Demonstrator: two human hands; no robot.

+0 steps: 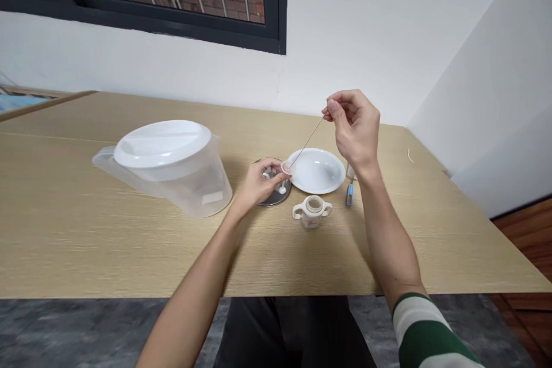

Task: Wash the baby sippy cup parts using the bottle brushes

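My left hand [257,183] pinches a small, round, translucent cup part [286,167], held just above the table by the bowl's left edge. My right hand [356,123] is raised higher, thumb and fingers closed on the upper end of a thin wire-like stick [308,139]. The stick slants down to the left, and its lower end meets the round part; whether it goes inside is too small to tell. Beneath my left hand lies a dark metal plate [275,200] with small white pieces. A two-handled cream cup [311,218] stands upright and uncovered in front of the bowl.
A white bowl [318,170] sits between my hands. Partly behind my right forearm is a small brush with a blue handle [349,195]. A large translucent pitcher with a white lid [166,146] stands at left. A thin white strip [410,156] lies far right.
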